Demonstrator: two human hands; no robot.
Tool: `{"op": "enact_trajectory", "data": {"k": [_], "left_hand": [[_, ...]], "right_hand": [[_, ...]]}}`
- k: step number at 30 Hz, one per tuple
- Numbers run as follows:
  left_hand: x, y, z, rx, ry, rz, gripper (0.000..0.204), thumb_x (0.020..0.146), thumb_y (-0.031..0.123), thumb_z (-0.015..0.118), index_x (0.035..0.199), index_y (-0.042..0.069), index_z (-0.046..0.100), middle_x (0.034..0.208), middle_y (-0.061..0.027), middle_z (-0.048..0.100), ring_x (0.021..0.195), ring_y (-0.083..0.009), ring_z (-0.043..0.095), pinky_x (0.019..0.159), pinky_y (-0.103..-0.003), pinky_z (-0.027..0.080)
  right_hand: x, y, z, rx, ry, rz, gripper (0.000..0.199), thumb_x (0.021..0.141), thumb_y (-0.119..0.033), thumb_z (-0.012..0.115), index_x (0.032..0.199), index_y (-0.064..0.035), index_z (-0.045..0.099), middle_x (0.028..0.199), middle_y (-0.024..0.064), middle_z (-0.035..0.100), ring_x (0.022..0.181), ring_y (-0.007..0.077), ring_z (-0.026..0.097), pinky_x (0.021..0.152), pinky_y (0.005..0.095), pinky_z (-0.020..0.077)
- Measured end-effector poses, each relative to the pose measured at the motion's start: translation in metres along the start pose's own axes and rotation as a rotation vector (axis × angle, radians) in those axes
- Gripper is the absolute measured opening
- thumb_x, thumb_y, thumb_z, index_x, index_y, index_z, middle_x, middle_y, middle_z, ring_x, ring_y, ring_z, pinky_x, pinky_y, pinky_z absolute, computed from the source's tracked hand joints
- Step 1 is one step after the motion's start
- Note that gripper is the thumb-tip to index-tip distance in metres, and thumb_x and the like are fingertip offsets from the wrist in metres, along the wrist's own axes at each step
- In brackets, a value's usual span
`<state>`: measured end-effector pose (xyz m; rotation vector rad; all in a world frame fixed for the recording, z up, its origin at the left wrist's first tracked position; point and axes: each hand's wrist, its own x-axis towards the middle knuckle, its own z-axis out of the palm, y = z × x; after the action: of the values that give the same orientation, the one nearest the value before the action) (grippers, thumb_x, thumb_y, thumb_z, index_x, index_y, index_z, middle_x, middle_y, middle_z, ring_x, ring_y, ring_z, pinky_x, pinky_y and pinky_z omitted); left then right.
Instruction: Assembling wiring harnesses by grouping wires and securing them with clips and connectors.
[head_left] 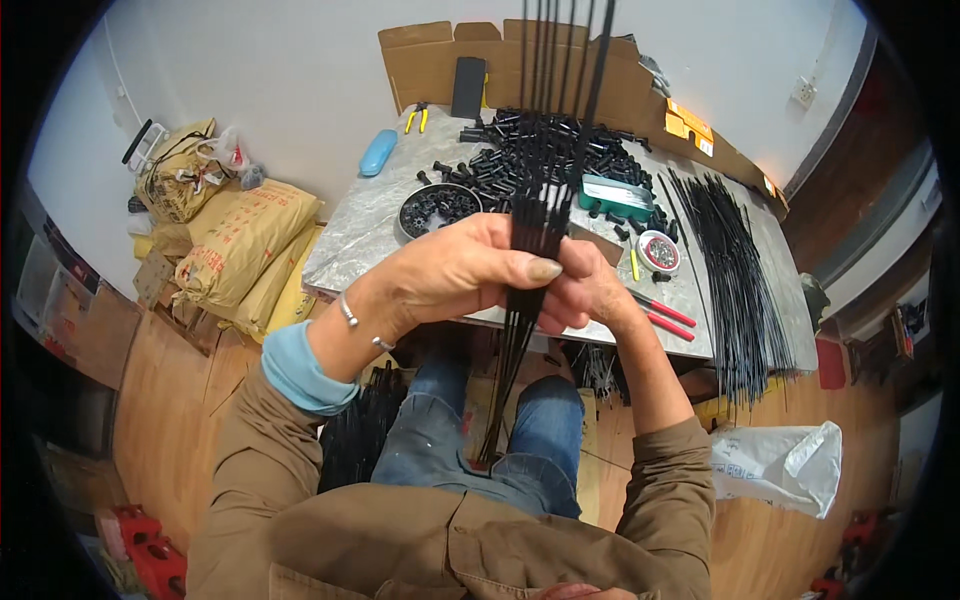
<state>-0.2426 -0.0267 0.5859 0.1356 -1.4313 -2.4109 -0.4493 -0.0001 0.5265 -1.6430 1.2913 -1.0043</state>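
Note:
My left hand (pixel 455 272) and my right hand (pixel 590 290) are both closed around a bundle of thin black rods (pixel 545 150). The bundle stands nearly upright, running from my lap between my knees up past the top of the picture, fanning apart above my hands. The hands meet just in front of the near edge of a grey marble-patterned table (pixel 350 235). A bracelet sits on my left wrist.
On the table lie a heap of small black tube pieces (pixel 560 150), a black bowl of them (pixel 438 208), a teal box (pixel 616 196), a round tin (pixel 658 251), red-handled pliers (pixel 662 314), a blue case (pixel 378 152) and many black rods (pixel 735 270). Sacks (pixel 235 250) are stacked at left; cardboard stands behind.

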Motion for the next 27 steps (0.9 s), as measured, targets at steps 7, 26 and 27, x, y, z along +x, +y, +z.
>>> {"op": "enact_trajectory", "data": {"k": [7, 26, 27], "left_hand": [[0.029, -0.077, -0.064, 0.096, 0.151, -0.024, 0.028, 0.089, 0.012, 0.062, 0.112, -0.005, 0.060, 0.106, -0.0174, 0.067, 0.102, -0.0280, 0.065, 0.093, -0.038, 0.050], [0.046, -0.119, -0.086, 1.193, 0.629, 0.504, 0.097, 0.068, 0.037, 0.080, 0.143, 0.005, 0.029, 0.136, -0.0208, 0.036, 0.128, -0.0366, 0.037, 0.107, -0.042, 0.033], [0.050, -0.112, -0.090, 1.315, 0.527, 0.499, 0.094, 0.065, 0.039, 0.080, 0.142, 0.011, 0.034, 0.137, -0.0189, 0.038, 0.129, -0.0391, 0.036, 0.111, -0.047, 0.026]], "right_hand": [[0.081, 0.067, -0.063, -1.310, 0.338, -0.350, 0.064, 0.066, -0.005, 0.069, 0.128, -0.0116, 0.054, 0.129, 0.0118, 0.058, 0.111, 0.0310, 0.059, 0.096, 0.0383, 0.0436], [0.043, 0.005, -0.023, 0.533, -0.018, -0.138, 0.022, 0.096, -0.013, 0.052, 0.110, 0.0033, 0.056, 0.091, 0.0103, 0.064, 0.087, 0.0230, 0.065, 0.082, 0.0375, 0.0544], [0.036, 0.002, -0.015, 0.434, -0.003, -0.174, 0.021, 0.095, -0.012, 0.052, 0.108, 0.0032, 0.057, 0.091, 0.0104, 0.064, 0.088, 0.0224, 0.065, 0.083, 0.0361, 0.0539]]}}
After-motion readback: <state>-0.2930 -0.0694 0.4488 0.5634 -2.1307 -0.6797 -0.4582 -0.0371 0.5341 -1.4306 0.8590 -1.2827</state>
